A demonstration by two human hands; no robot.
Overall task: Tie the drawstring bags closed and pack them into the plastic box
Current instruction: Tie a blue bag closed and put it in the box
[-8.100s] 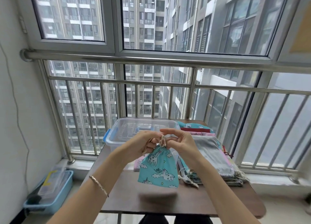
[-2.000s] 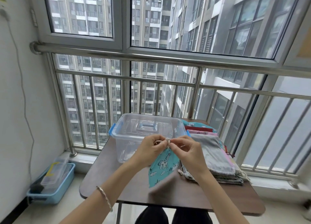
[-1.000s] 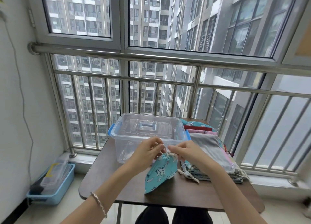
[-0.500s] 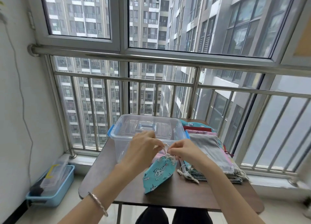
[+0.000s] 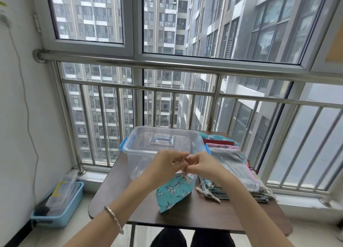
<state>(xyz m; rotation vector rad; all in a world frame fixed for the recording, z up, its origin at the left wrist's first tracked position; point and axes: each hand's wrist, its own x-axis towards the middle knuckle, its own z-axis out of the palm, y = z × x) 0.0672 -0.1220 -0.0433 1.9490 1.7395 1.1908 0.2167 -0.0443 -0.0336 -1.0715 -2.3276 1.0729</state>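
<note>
Left hand (image 5: 168, 166) and right hand (image 5: 201, 165) meeting at frame centre, both pinching drawstring (image 5: 184, 172) | teal bag (image 5: 173, 192) hanging below, lower end resting on surface (image 5: 133, 200) | plastic box (image 5: 161, 146) lidded, sitting behind | bag stack (image 5: 233, 172) lying centre-right.

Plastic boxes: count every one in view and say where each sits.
2. The clear plastic box with blue latches stands lidded on the table; a blue bin sits on the floor at left. Others may be hidden.
</note>
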